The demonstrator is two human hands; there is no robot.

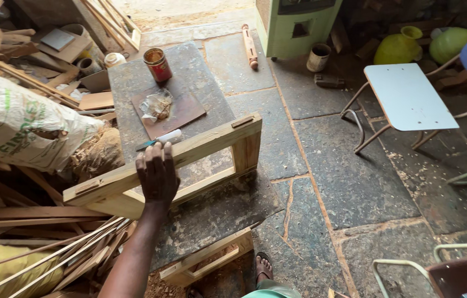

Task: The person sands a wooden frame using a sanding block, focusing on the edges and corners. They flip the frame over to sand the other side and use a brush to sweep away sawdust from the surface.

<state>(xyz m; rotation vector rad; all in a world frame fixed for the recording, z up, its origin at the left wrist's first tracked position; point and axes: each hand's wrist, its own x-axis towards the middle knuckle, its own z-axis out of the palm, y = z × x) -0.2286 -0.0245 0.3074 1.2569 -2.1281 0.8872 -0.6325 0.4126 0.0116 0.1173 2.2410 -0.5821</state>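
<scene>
Pale wooden frame, rusty-red tin, white chair seat, yellow-green jugs

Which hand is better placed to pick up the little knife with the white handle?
The left hand, probably. It rests on the top rail of the wooden frame, and its fingertips are right beside the knife lying on the worktable. The right hand is out of view.
</scene>
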